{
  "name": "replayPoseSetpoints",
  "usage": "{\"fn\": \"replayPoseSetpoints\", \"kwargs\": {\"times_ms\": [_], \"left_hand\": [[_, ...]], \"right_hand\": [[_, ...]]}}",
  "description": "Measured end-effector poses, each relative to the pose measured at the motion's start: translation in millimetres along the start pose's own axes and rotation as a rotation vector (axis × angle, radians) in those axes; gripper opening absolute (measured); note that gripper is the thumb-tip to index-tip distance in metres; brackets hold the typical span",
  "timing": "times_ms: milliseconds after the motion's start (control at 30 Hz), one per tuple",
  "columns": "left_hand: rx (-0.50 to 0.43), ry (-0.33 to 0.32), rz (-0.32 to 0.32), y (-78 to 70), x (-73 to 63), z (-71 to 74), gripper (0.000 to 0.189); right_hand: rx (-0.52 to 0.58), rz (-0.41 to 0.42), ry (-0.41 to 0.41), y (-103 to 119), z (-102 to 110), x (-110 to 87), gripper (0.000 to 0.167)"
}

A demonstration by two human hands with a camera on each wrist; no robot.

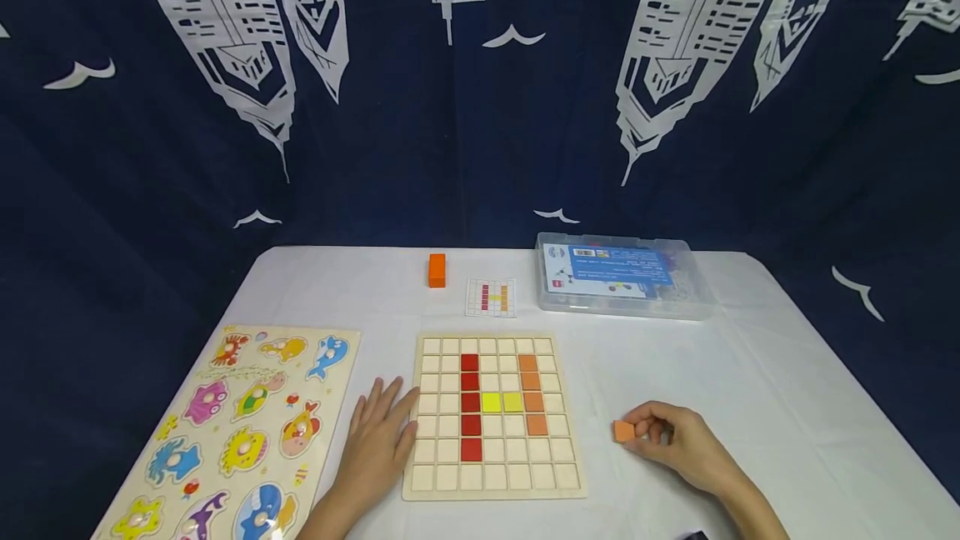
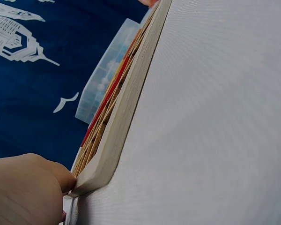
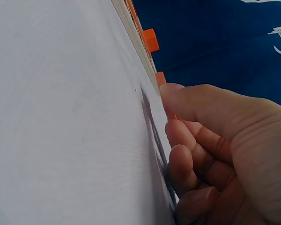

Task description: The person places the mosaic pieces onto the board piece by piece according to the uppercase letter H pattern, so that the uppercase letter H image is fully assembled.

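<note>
A wooden grid board [image 1: 495, 494] lies on the white table. In it are a column of red blocks [image 1: 470, 402], two yellow blocks [image 1: 491, 402] side by side, and a column of orange blocks [image 1: 532, 402]. At the board's left edge rests my left hand [image 1: 375, 444], fingers extended; in the left wrist view its thumb [image 2: 56, 176] touches the board's corner. To the right of the board, my right hand [image 1: 678, 444] pinches an orange block [image 1: 623, 432] between thumb and finger, apart from the grid. The right wrist view shows this block partly covered by the thumb.
Behind the board lie a pattern card [image 1: 491, 298] and an upright orange piece [image 1: 437, 271]. A clear plastic case [image 1: 622, 273] with a blue label sits at the back right. A sea-animal puzzle board [image 1: 225, 398] covers the left side. A dark curtain [image 1: 450, 148] hangs behind the table.
</note>
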State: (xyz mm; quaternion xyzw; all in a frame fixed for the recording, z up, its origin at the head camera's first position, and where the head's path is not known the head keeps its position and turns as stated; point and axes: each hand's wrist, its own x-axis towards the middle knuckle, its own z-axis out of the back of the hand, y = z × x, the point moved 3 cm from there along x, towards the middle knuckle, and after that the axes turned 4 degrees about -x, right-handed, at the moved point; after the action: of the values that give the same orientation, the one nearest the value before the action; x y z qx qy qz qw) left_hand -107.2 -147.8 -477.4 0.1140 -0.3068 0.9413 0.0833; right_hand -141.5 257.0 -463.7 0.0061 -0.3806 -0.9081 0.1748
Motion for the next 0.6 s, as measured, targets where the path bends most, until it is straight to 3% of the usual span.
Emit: {"fn": "replayPoseSetpoints", "kwargs": {"times_ms": [300,600], "left_hand": [[-0.009,-0.002,0.007,-0.4,1.0,-0.9,0.042],[-0.009,-0.008,0.01,0.4,0.4,-0.4,0.042]], "right_hand": [[-0.079,0.031,-0.082,10,10,3.1,0.023],[-0.119,0.049,-0.05,26,15,17.1,0.021]]}}
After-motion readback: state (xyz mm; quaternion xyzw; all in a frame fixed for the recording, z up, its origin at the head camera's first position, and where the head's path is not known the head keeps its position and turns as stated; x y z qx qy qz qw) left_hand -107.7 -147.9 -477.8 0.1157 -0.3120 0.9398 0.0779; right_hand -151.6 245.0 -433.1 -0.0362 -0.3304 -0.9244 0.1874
